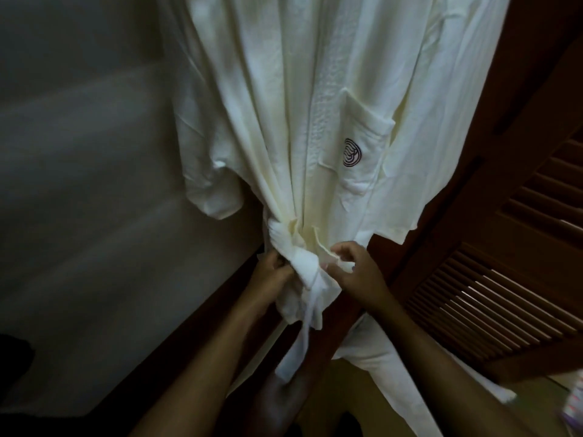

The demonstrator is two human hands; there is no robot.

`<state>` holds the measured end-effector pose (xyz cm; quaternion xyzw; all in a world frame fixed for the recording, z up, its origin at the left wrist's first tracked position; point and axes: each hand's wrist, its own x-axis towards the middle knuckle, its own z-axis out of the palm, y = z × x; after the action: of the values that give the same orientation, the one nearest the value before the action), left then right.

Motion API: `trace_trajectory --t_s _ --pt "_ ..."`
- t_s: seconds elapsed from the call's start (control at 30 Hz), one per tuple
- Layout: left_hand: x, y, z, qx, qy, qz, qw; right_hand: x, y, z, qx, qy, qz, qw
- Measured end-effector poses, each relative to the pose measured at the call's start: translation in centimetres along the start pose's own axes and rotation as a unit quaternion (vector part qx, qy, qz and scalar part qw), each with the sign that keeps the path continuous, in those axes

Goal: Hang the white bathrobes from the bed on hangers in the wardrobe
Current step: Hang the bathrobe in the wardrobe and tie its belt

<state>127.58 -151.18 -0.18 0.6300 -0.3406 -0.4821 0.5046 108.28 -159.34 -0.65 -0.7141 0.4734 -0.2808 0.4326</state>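
Observation:
A white bathrobe [315, 105] hangs in front of me, with a chest pocket bearing a dark round logo [351, 152]. Its hanger is out of view above the frame. The robe is gathered at the waist by a white belt [304, 263] tied in a knot, with belt ends dangling below. My left hand [273, 271] grips the cloth and belt on the left of the knot. My right hand [353, 266] pinches a piece of the belt just right of the knot.
A pale wall [79, 184] fills the left side with a dark wooden skirting [189, 335] below it. A dark wooden louvred wardrobe door [504, 279] stands on the right. More white cloth [394, 357] hangs below my right forearm.

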Motion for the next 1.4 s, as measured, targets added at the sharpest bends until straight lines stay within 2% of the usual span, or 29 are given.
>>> trace_trajectory --t_s 0.03,0.07,0.1,0.17,0.23,0.3,0.43,0.5,0.6,0.67,0.8,0.9,0.97,1.0,1.03,1.1,1.13,1.17,1.2,1.3,1.33,1.4 --pt "-0.2 0.1 -0.1 -0.014 0.015 -0.004 1.0 -1.0 0.0 0.8 0.01 0.068 0.025 0.997" --pt "-0.1 0.1 -0.3 -0.023 0.027 -0.006 0.999 -2.0 0.3 1.6 0.03 0.1 0.055 0.993" --pt "0.0 -0.1 -0.7 -0.005 0.042 -0.007 0.999 -3.0 0.5 2.3 0.059 0.09 0.097 0.989" --pt "-0.1 -0.7 -1.5 0.048 0.038 -0.016 0.998 -4.5 1.0 3.5 0.128 -0.024 0.155 0.979" --pt "-0.6 -1.2 -2.0 0.077 0.023 -0.023 0.996 -5.1 1.5 4.5 0.175 -0.126 0.148 0.965" --pt "-1.2 -1.7 -1.8 0.058 0.01 -0.036 0.998 -4.6 0.9 5.2 0.211 -0.189 0.126 0.951" --pt "-0.9 -1.7 -2.7 0.053 0.007 -0.02 0.998 -1.6 -0.2 5.2 0.179 -0.216 0.098 0.955" --pt "0.3 -1.5 -4.6 0.151 0.047 0.027 0.987 0.0 -0.6 3.7 0.158 -0.21 0.094 0.96" --pt "2.7 -2.0 -7.7 0.3 0.107 0.039 0.947 2.6 -1.6 1.2 0.097 -0.169 0.113 0.974" --pt "4.3 -1.9 -8.7 0.342 0.122 0.019 0.931 4.4 -2.0 0.1 0.028 -0.121 0.071 0.99" --pt "7.2 -0.2 -11.6 0.438 0.187 -0.033 0.879 6.8 -1.9 -3.1 -0.013 0.031 0.05 0.998" --pt "8.2 -0.4 -13.7 0.423 0.259 -0.079 0.865 5.0 -2.0 -4.0 -0.015 0.116 0.058 0.991" --pt "8.0 -1.0 -13.5 0.413 0.271 -0.117 0.861 2.7 -1.6 -1.8 -0.036 0.151 0.044 0.987" --pt "7.8 -1.4 -13.0 0.412 0.256 -0.13 0.864 1.5 -1.1 -0.4 -0.044 0.114 0.027 0.992" --pt "7.8 -1.5 -12.4 0.412 0.224 -0.126 0.874 0.3 -0.8 1.1 -0.057 0.032 0.013 0.998" --pt "8.1 -1.2 -11.0 0.407 0.149 -0.076 0.898 -0.9 0.4 3.2 -0.126 -0.159 -0.007 0.979" --pt "8.5 -0.6 -10.4 0.39 0.132 -0.036 0.911 -0.8 0.7 3.6 -0.156 -0.197 -0.015 0.968" --pt "8.7 0.3 -9.6 0.366 0.12 -0.005 0.923 -0.2 0.4 3.5 -0.158 -0.19 -0.01 0.969" --pt "8.9 1.4 -8.6 0.334 0.12 0.016 0.935 0.5 -0.4 3.1 -0.137 -0.145 0.011 0.98" --pt "9.7 3.7 -6.5 0.221 0.139 0.016 0.965 3.5 -3.6 1.0 -0.055 0.049 0.057 0.996" --pt "10.2 4.2 -6.0 0.205 0.138 0.02 0.969 4.8 -4.7 0.4 -0.039 0.081 0.059 0.994" --pt "11.3 5.2 -5.6 0.182 0.134 0.032 0.974 6.9 -6.7 -0.2 -0.043 0.082 0.063 0.994"
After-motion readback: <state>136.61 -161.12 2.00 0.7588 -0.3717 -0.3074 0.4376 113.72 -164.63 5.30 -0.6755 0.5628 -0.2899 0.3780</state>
